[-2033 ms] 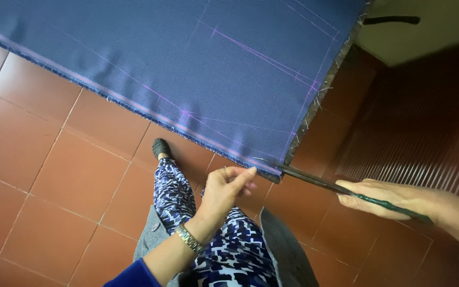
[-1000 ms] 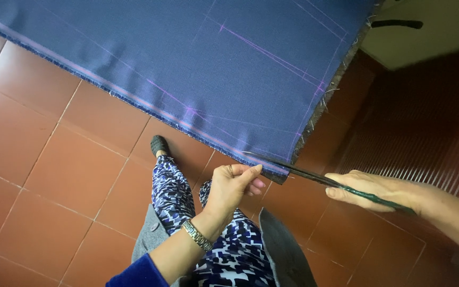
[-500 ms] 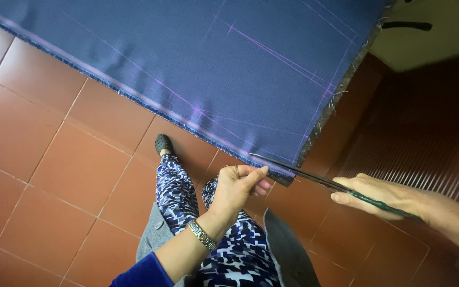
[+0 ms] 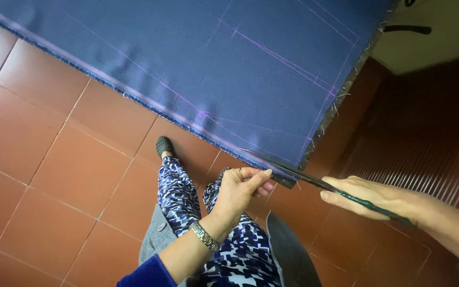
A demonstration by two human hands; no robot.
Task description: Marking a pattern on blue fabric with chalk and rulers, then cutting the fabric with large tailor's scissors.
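While the left hand point(image 4: 243, 188) pinches the lower edge of the blue cloth point(image 4: 203, 58) near its corner, the right hand point(image 4: 378, 197) is closed around the handles of the long dark scissors point(image 4: 293, 171). The cloth is spread flat on the bench and fills the upper part of the view; its frayed edge hangs a little over the side, just above the left hand. Thin purple chalk lines point(image 4: 277, 53) run across the cloth, and one of them follows the lower edge down to the corner. The blades of the scissors lie at this corner — they touch the edge of the cloth just beside the left fingertips, with the points directed to the left. The right hand is to the right of the cloth, apart from it, over the floor. The left thumb and fingers are pressed together on the cloth edge. A metal wristwatch point(image 4: 205, 237) is on the left wrist. Below the hands are the person's patterned blue and white trousers point(image 4: 179, 196), a dark shoe point(image 4: 164, 145) and the red floor tiles point(image 4: 54, 165).
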